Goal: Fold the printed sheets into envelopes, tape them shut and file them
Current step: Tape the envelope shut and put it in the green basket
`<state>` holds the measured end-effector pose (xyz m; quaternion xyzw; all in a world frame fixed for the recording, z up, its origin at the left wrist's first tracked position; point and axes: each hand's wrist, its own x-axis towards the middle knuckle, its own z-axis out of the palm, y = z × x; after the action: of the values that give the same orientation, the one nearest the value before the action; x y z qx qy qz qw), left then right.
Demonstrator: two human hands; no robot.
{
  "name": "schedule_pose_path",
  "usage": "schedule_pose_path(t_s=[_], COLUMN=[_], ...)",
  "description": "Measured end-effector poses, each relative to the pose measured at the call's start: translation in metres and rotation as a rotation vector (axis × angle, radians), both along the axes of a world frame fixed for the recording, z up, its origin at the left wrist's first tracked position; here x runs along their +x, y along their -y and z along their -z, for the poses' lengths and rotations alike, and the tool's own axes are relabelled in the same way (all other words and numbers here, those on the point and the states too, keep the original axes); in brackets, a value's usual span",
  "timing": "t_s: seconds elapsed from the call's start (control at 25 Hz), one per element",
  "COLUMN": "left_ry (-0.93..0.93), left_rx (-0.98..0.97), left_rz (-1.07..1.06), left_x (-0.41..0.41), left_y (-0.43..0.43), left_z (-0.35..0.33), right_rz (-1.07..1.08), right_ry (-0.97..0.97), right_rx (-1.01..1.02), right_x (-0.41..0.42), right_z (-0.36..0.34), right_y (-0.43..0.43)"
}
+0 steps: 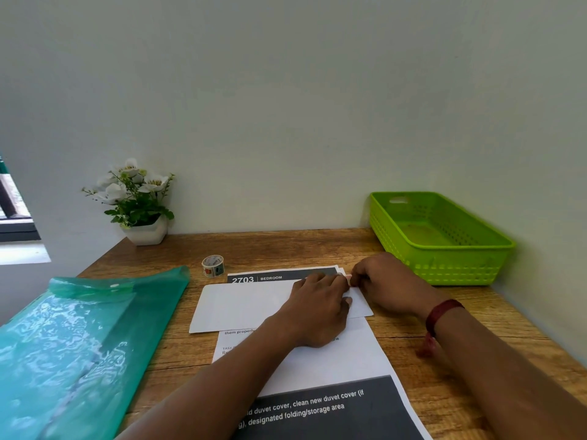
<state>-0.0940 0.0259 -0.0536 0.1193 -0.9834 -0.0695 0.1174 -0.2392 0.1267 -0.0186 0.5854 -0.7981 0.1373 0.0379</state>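
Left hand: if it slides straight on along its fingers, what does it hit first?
The right hand. The left hand lies flat on the folded sheet, fingers pointing far-right, and their tips nearly meet the right hand's fingers, which pinch a small pinkish strip, likely tape. The basket lies beyond.

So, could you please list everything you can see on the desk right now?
Desk: one, brown wood, underneath.
Envelope: one, white, centre, on sheets.
Sheets: stack, white and dark grey, centre.
Tape roll: one, patterned, behind sheets.
Folder: one, teal, left.
Basket: one, green, back right.
Plant: one, white flowers, white pot, back left.
Strip: one, pinkish, envelope's right corner.
Bracelet: one, red, right wrist.
Left hand: presses envelope.
Right hand: pinches strip.
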Motion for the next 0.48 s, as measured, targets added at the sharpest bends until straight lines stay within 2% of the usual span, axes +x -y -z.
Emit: schedule_pose_path(t_s=[0.12, 0.28, 0.48], left_ry=[-0.026, -0.045, -0.034], left_rx=[-0.015, -0.041, -0.035], left_rz=[0.009, 0.005, 0.003], left_x=[0.000, 0.000, -0.001], left_y=[0.001, 0.003, 0.002], left_z=[0.003, 0.006, 0.006], right_rz=[-0.012, -0.011, 0.017], right_ry=[-0.028, -0.115, -0.114], right_rx=[-0.069, 0.004, 0.043], right_x=[0.003, 0.008, 0.011], right_z=[0.003, 0.008, 0.002], right_y=[0.000, 0.003, 0.004])
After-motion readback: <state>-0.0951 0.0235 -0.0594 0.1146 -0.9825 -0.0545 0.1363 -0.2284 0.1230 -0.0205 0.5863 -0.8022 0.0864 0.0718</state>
